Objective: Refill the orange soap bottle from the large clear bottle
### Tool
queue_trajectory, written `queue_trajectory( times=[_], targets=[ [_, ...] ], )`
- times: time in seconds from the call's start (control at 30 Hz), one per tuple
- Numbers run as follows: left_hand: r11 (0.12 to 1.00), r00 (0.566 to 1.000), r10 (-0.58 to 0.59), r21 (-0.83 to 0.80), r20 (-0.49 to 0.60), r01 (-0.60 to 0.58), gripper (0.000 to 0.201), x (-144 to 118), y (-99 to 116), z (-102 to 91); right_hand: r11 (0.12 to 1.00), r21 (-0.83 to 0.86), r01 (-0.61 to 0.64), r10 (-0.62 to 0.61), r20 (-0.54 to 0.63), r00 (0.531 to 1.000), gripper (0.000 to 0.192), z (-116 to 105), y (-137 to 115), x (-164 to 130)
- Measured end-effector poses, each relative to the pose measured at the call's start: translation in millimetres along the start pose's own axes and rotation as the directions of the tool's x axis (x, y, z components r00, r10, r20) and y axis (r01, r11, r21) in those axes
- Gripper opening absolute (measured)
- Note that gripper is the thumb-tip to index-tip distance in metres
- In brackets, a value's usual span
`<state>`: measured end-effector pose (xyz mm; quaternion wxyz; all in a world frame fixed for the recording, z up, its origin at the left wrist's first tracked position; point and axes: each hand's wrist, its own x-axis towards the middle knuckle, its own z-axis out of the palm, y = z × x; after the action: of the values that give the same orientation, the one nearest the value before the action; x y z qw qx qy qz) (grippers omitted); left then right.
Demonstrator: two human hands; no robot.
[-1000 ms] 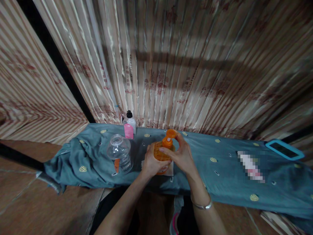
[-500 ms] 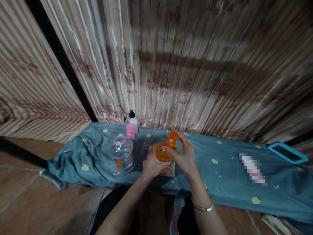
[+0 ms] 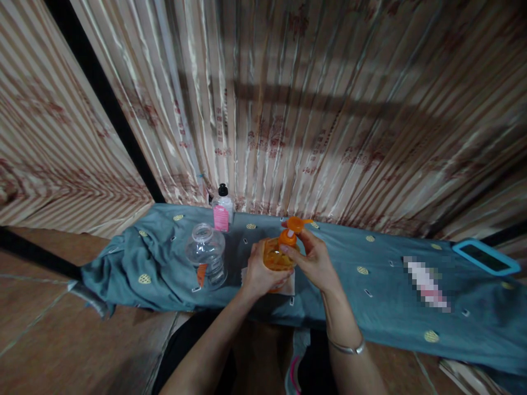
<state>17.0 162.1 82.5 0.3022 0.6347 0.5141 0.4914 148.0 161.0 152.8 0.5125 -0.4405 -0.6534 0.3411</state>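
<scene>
The left hand (image 3: pixel 257 274) is wrapped around the orange bottle (image 3: pixel 275 259) on the blue cloth (image 3: pixel 370 285), and the right hand (image 3: pixel 315 262) pinches its flip cap (image 3: pixel 297 223) open. The bottle looks light and a bit squishy, so I think its fat middle is the best place to hold it.

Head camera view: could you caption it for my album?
Left hand steadies an orange bottle while right hand pinches its cap.

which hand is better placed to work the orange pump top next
Probably the right hand: its fingertips sit at the pump top of the orange bottle. The left hand is wrapped around the bottle's body, steadying it on the blue cloth.
</scene>
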Motion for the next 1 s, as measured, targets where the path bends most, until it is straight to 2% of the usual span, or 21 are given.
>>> queue_trajectory(
  times=[0.1,0.2,0.27,0.37,0.43,0.5,0.57,0.67,0.77,0.87,1.0],
  targets=[
    [0.999,1.000,-0.029,-0.016,0.006,0.029,0.070,0,0,-0.2,0.981,0.192,-0.036,0.012,0.122,0.992,0.029,-3,5,0],
    [1.000,1.000,-0.018,-0.014,0.006,0.018,0.070,0,0,-0.4,0.964,0.254,-0.075,0.037,0.149,0.988,0.027,-5,7,-2],
    [1.000,1.000,-0.004,-0.010,0.005,0.004,0.069,0,-1,-0.5,0.979,0.199,-0.050,0.021,0.143,0.989,0.029,-5,5,-2],
    [1.000,1.000,0.015,0.000,0.006,-0.015,0.068,0,-1,-0.8,1.000,-0.025,0.014,-0.013,0.058,0.998,0.041,-3,-1,-2],
    [1.000,1.000,0.027,0.012,0.006,-0.027,0.066,1,-1,-1.0,0.982,-0.189,0.001,-0.006,-0.030,1.000,0.050,-1,-5,-2],
    [0.999,0.999,0.035,0.015,0.008,-0.035,0.065,1,-1,-1.1,0.968,-0.247,-0.034,0.008,-0.105,0.994,0.048,2,-7,-1],
    [0.999,0.999,0.032,0.008,0.006,-0.032,0.065,1,-1,-1.2,0.977,-0.212,-0.023,-0.002,-0.115,0.993,0.039,3,-7,-1],
    [1.000,1.000,-0.006,-0.005,-0.005,0.006,0.070,0,-2,-0.9,1.000,-0.030,0.006,-0.005,0.017,1.000,0.028,0,-5,-2],
    [0.999,0.999,-0.037,-0.037,-0.006,0.037,0.075,-1,-2,-0.2,0.974,0.222,-0.055,0.026,0.129,0.991,0.029,-7,-6,-2],
    [0.997,0.999,-0.051,-0.058,0.006,0.051,0.075,-1,-2,0.5,0.956,0.287,-0.060,0.040,0.076,0.996,0.028,-11,-11,-2],
    [0.998,0.999,-0.053,-0.018,0.007,0.053,0.073,0,-1,1.3,0.980,0.200,0.007,-0.005,-0.009,1.000,0.026,-9,-25,-2]
  ],
)
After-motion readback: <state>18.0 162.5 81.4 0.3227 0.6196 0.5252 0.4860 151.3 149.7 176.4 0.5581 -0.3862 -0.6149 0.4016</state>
